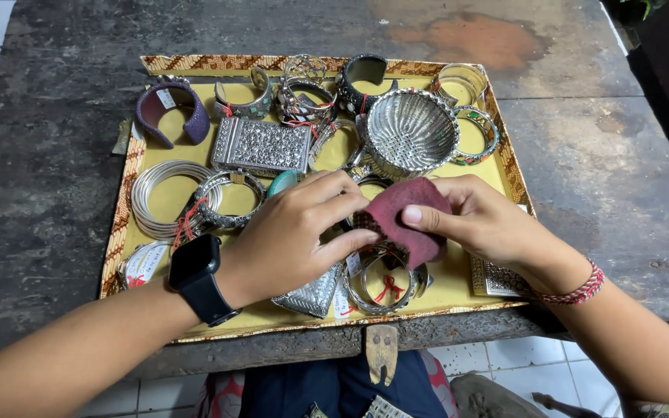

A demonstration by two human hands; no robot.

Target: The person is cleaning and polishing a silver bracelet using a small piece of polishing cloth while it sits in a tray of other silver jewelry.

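Note:
My right hand [483, 223] pinches a dark red cloth [408, 217] over the middle of a yellow tray [458, 280] full of silver jewellery. My left hand [297, 236], with a black watch on its wrist, grips a small silver piece against that cloth; the piece is mostly hidden by fingers and cloth. Just beyond the hands sits a round silver woven basket [410, 130]. A silver rectangular embossed box [262, 145] lies to the left of it. Silver bangles with red string [385, 288] lie below the hands.
The tray rests on a dark worn wooden table [56, 178]. A purple cuff [170, 112] and a black cuff [361, 77] lie at the tray's back; stacked thin bangles [166, 197] at its left. Tiled floor shows beyond the table edges.

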